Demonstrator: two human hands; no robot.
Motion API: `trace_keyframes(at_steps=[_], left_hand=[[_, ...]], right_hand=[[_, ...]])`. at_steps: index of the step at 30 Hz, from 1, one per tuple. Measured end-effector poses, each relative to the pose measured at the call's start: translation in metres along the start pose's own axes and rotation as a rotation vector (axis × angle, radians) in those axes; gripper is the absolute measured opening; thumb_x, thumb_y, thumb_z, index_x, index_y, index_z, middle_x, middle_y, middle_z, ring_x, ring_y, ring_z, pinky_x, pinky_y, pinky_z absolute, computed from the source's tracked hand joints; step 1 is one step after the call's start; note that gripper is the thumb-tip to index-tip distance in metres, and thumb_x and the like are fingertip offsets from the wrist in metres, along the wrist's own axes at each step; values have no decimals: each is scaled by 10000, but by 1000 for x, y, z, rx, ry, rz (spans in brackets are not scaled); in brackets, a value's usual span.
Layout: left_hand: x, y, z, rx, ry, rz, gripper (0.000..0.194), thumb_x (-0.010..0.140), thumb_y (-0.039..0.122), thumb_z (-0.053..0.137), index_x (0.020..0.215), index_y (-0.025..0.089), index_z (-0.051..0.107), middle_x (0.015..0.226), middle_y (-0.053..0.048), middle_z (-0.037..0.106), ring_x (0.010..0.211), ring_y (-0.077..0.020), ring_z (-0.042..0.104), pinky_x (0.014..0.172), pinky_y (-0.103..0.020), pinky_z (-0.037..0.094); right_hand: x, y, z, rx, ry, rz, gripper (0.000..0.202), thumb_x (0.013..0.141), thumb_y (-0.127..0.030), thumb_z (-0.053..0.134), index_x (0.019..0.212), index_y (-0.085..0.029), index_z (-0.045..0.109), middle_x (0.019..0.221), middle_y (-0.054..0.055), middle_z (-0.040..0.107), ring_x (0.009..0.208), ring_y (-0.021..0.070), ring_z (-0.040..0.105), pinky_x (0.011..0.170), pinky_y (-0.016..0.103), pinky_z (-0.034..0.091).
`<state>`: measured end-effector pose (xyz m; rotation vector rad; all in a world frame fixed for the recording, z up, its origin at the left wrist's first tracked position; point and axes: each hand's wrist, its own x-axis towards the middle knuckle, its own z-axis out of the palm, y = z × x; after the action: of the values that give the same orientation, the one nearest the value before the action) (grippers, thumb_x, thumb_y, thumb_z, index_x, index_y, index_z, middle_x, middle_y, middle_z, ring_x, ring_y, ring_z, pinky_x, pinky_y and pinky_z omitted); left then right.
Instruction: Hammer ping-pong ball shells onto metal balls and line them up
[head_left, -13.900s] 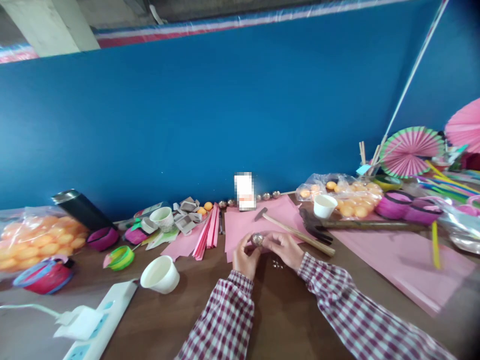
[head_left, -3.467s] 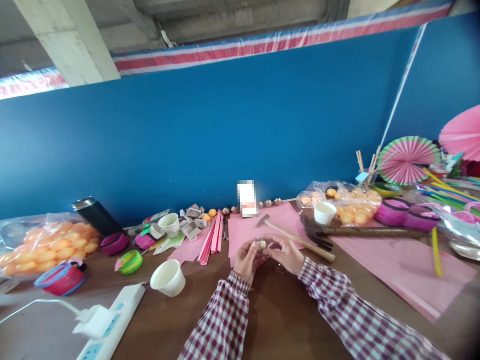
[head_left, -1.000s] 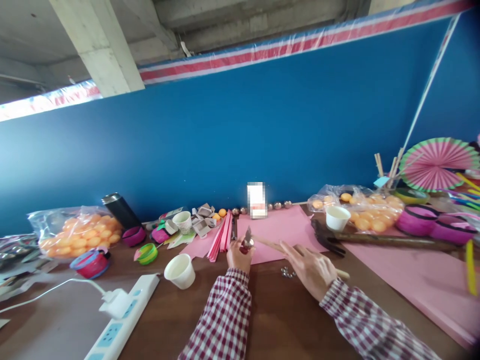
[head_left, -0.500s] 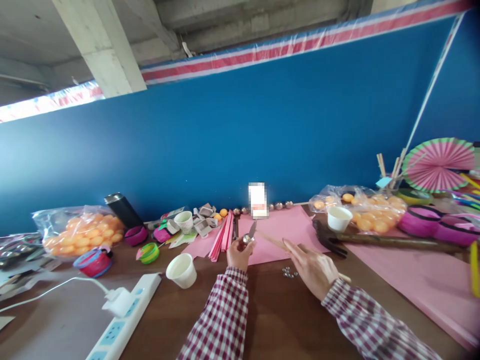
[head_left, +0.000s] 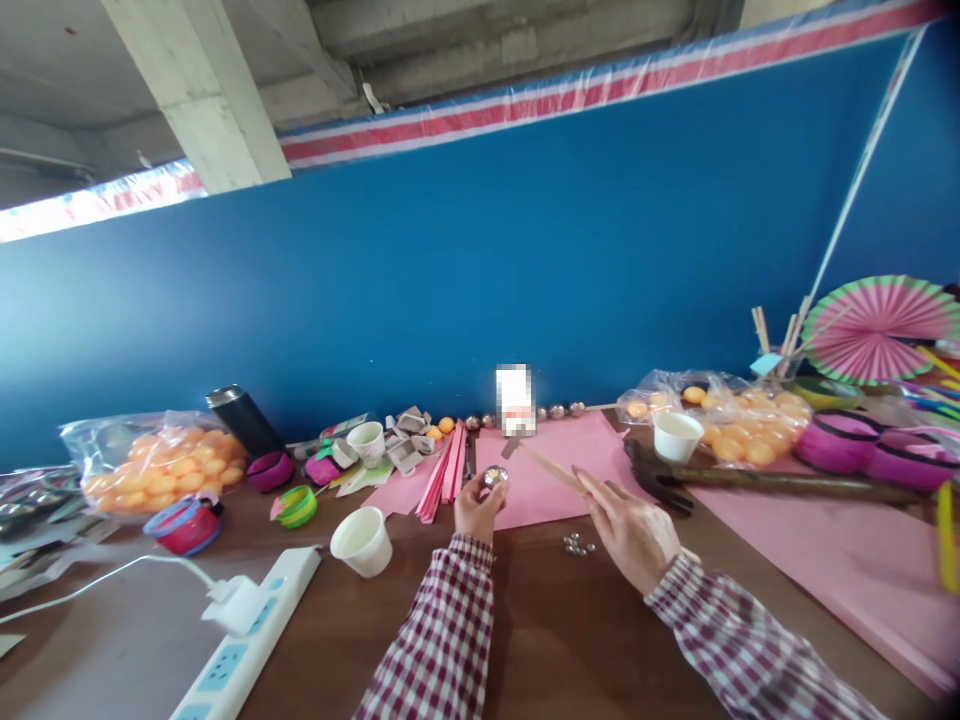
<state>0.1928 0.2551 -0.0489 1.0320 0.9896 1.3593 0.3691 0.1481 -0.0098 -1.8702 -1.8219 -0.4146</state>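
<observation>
My left hand (head_left: 477,508) is closed round a shiny silver ball (head_left: 494,477) above the near edge of the pink paper (head_left: 555,490). A thin wooden stick (head_left: 553,469) is pinched in my right hand (head_left: 630,525), its far end pointing up and left, apart from the ball. The stick's near end shows below my right palm. Several small metal beads (head_left: 577,545) lie on the brown table between my hands. A row of silver balls (head_left: 556,411) stands behind the paper.
A white cup (head_left: 361,541) and a power strip (head_left: 251,635) are on the left. Pink strips (head_left: 445,472) lie by the paper. On the right are a hammer (head_left: 780,485), another cup (head_left: 678,437) and a bag of orange balls (head_left: 757,428). A blue partition (head_left: 480,270) rises behind.
The dark pointed shape near the ball has shifted up, leaving more of the ball in view. My right hand has moved slightly right with the stick, and its fingers are a little lower.
</observation>
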Motion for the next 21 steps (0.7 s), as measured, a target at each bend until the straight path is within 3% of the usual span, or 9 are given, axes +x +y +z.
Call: trace_keyframes(at_steps=[3,10,17,21], left_hand=[[-4,3,4,-123,-15,-61,587,521,270,731,1054,166,508,700,9,577,499,-41,508,501,-194,442],[-7,9,7,-330,-64,-103,493,526,152,730,975,165,530,745,2,577,587,-45,541,551,-164,430],[-4,6,4,-351,13,-159,427,535,119,726,920,154,544,823,-51,608,642,-80,577,606,-213,467],[-4,6,5,-353,-26,-140,407,531,157,735,893,149,551,781,-35,611,627,-83,583,605,-222,470]], right_hand=[[-1,-1,1,-20,-37,-29,372,865,-320,296,1221,-302,401,801,-8,641,543,83,577,428,197,318],[0,2,1,-42,0,-14,355,864,-315,303,1199,-317,420,830,-19,642,556,78,583,434,194,325],[-1,3,4,-24,33,-25,375,862,-309,319,1232,-309,383,809,-22,637,581,80,583,465,196,334],[-2,0,5,-38,-8,-50,374,861,-329,325,1230,-317,387,759,-28,630,530,77,564,439,204,311]])
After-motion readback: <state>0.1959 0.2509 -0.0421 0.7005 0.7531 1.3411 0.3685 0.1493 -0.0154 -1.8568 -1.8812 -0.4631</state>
